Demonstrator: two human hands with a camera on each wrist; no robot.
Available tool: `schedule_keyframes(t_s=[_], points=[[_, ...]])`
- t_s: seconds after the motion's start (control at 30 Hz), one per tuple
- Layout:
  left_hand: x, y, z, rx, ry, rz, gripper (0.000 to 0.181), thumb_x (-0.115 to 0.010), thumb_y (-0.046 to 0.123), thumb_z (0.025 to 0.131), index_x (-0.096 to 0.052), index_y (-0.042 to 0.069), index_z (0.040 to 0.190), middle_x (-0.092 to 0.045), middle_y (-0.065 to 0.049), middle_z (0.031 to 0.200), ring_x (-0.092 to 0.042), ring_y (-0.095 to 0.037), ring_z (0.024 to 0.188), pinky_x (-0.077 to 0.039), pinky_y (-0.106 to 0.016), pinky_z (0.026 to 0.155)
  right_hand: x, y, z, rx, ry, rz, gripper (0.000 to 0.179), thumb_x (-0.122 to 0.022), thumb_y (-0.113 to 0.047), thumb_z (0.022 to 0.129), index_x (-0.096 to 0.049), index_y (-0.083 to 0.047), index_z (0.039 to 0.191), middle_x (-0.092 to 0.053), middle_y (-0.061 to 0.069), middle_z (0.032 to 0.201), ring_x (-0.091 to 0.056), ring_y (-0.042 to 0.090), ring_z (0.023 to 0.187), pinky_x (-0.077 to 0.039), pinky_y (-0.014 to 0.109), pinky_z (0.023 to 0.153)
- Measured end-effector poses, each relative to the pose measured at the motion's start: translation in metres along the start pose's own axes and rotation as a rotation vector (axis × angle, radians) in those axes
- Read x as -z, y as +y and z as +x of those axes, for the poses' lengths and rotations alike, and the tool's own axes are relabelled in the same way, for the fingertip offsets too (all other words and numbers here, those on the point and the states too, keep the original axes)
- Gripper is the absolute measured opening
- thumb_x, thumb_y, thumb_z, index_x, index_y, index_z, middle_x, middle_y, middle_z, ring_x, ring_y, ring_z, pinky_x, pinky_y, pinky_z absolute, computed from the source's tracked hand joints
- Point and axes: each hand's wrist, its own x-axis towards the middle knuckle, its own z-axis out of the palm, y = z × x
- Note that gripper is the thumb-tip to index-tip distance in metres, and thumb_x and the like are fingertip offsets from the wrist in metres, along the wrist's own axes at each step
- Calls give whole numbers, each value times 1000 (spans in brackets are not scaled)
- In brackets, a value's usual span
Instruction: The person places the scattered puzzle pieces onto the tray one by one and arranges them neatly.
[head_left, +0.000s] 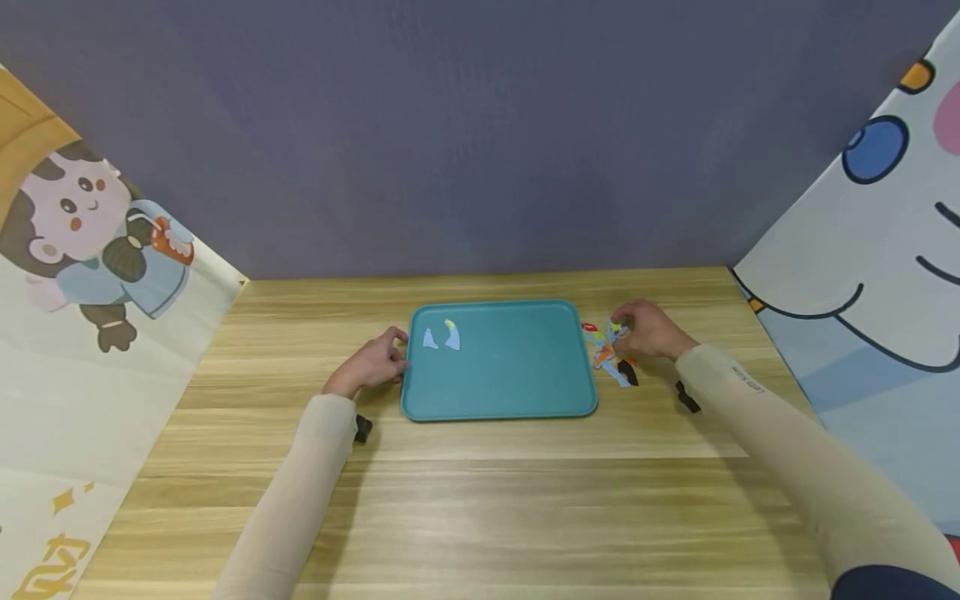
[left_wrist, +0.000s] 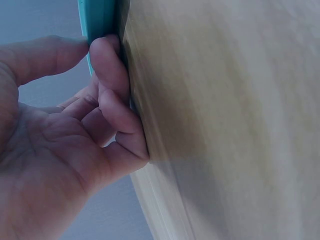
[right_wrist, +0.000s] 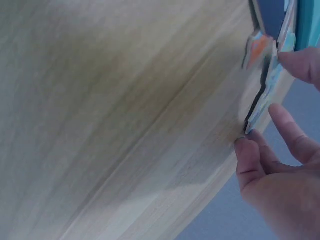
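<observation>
A teal tray lies on the wooden table. My left hand is at its left side, thumb and curled forefinger gripping the rim while the other fingers rest against the tabletop. Inside the tray, towards its upper left, are two small light-blue cut-out pieces, a plain one and one with a yellow tip. Just right of the tray, my right hand is over a loose cluster of colourful flat pieces. Its thumb touches a light-blue piece, with the fingers spread along that piece. Overlapping hides some pieces.
Behind the table rises a dark grey-blue partition. Cartoon-printed panels stand to the left and right. Small black objects sit by the left wrist and the right forearm.
</observation>
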Motion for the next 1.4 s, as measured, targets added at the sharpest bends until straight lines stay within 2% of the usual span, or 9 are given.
schedule_keyframes(t_s=[0.23,0.5,0.7,0.87,1.17,1.4], points=[[1,2,-1,-1,7,6,45,-58,11,93,-35,2,131,-63,-10,86,-60,-19,72,-44,-37,73,7,-4,1,-24,15,15,53,-75,-16,76,-57,5,121,-55,24,122,-50,40,110,-39,52,92],[0,1,-1,14,2,-3,44,-57,12,94,-35,5,131,-62,-10,88,-60,-19,72,-44,-38,73,9,-31,3,37,39,46,49,-74,-21,78,-59,0,120,-53,20,126,-47,37,112,-37,53,92],[0,-1,0,14,-2,-6,45,-57,12,93,-35,5,132,-62,-9,86,-58,-20,72,-44,-36,70,-4,-58,11,90,64,33,47,-75,-25,77,-62,-7,119,-54,15,125,-40,37,119,-33,53,95],[0,0,0,17,-1,-15,45,-57,11,93,-35,5,131,-62,-10,86,-59,-20,72,-44,-36,71,-19,-79,20,132,48,41,47,-78,-27,75,-63,-9,115,-53,13,126,-36,36,125,-29,51,100],[1,1,-2,29,-1,-32,45,-58,11,93,-35,5,132,-62,-11,88,-59,-20,73,-45,-36,71,-42,-116,38,192,20,12,44,-78,-28,74,-65,-8,111,-53,16,126,-34,37,128,-27,50,103],[1,1,-1,27,-7,-53,45,-57,10,93,-35,5,132,-62,-11,90,-60,-20,73,-46,-36,71,-60,-134,53,238,5,-12,41,-80,-27,72,-67,-9,106,-62,8,110,-45,31,114,-36,46,96]])
